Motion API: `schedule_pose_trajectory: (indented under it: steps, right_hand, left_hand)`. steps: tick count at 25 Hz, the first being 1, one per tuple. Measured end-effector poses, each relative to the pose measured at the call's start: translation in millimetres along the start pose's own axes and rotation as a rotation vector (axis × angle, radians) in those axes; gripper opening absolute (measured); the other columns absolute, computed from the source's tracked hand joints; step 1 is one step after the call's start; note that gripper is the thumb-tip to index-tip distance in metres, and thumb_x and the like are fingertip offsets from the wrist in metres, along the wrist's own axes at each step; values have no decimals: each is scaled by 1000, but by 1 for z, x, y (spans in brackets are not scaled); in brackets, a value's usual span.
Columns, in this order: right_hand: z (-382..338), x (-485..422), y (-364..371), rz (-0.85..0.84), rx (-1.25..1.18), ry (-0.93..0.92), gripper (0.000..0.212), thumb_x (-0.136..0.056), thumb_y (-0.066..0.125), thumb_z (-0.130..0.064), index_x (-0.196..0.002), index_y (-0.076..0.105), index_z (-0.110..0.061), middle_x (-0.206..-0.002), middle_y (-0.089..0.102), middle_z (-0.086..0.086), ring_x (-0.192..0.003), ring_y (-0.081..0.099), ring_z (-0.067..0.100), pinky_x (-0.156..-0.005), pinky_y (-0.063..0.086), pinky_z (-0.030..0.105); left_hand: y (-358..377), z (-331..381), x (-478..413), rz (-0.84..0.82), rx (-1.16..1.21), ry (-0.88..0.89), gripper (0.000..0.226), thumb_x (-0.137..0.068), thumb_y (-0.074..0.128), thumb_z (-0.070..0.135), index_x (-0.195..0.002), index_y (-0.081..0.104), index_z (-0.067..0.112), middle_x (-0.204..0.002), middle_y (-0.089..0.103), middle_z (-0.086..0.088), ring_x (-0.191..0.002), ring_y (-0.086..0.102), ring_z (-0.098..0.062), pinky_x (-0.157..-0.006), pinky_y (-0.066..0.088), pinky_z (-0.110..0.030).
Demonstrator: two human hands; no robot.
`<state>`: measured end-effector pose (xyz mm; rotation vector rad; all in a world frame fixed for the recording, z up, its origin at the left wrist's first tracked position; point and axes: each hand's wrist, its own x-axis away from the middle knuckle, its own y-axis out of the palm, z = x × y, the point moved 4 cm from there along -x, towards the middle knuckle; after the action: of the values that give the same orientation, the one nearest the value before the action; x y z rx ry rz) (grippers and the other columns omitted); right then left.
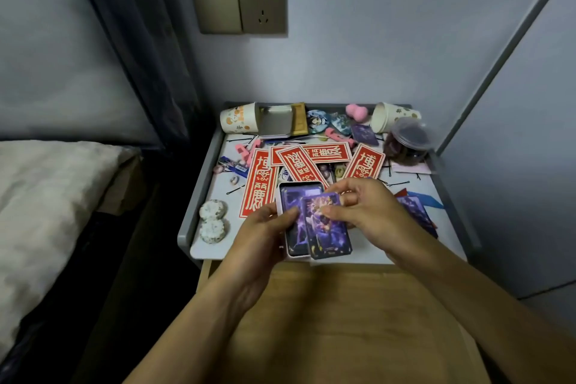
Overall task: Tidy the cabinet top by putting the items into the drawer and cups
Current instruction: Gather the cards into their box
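Note:
My left hand (263,237) grips a small white card box (291,196) with purple cards inside, above the cabinet's front edge. My right hand (361,206) pinches a purple card (327,231) by its top edge, laid partly over the box. Several red paper slips (260,184) lie across the cabinet top (367,251). Two paper cups lie on their sides at the back: one at the left (238,118), one at the right (389,115). More purple cards (416,212) lie at the right, partly hidden by my right arm. The wooden drawer (339,315) is pulled open below.
A metal tin (276,121), round badges (318,120), pink clips (246,151), hairpins and a pink fluffy ball (357,111) lie at the back. A tipped clear jar (408,140) rests at the right. Two round speckled cakes (212,221) sit at the left front. A bed (46,212) stands left.

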<state>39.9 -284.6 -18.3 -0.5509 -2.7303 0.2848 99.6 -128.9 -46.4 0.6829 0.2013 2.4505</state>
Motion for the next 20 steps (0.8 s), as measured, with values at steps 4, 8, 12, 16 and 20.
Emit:
schedule_pose_trajectory:
  steps: [4,8,12,16,20]
  right_hand:
    - [3,-2,0,22,153,-3,21,-84,73,-11,-102,62,-15,-88,72,5,-74,72,14,-62,57,28]
    - [-4,-4,-6,122,403,-99,25,-81,76,-21,-101,61,-22,-74,64,-3,-66,67,4,-57,54,22]
    - [-3,-3,6,55,299,-112,25,-81,76,-18,-101,60,-19,-69,64,-3,-48,59,-3,-43,41,12]
    - [3,1,18,87,349,-160,24,-82,75,-23,-99,59,-23,-71,64,-4,-47,58,-2,-44,42,13]
    - [-2,3,13,184,249,-294,24,-87,70,-23,-108,59,-23,-98,61,-8,-78,63,6,-64,54,20]
  left_hand:
    - [2,-3,-1,12,-29,-5,18,-96,56,13,-111,63,7,-97,75,-12,-87,72,-27,-89,53,-47]
    - [-1,-6,0,27,-50,-3,18,-96,56,13,-112,63,7,-98,75,-11,-89,73,-27,-87,54,-47]
    - [0,-8,2,-22,-78,-22,23,-94,61,16,-115,62,8,-99,75,-12,-90,72,-27,-87,53,-45]
    - [-1,-11,2,-12,-94,-32,27,-92,64,19,-116,62,7,-100,75,-13,-90,73,-27,-76,57,-38]
    - [-3,-4,1,50,-13,-15,16,-93,61,14,-107,64,7,-97,75,-14,-87,73,-27,-85,55,-44]
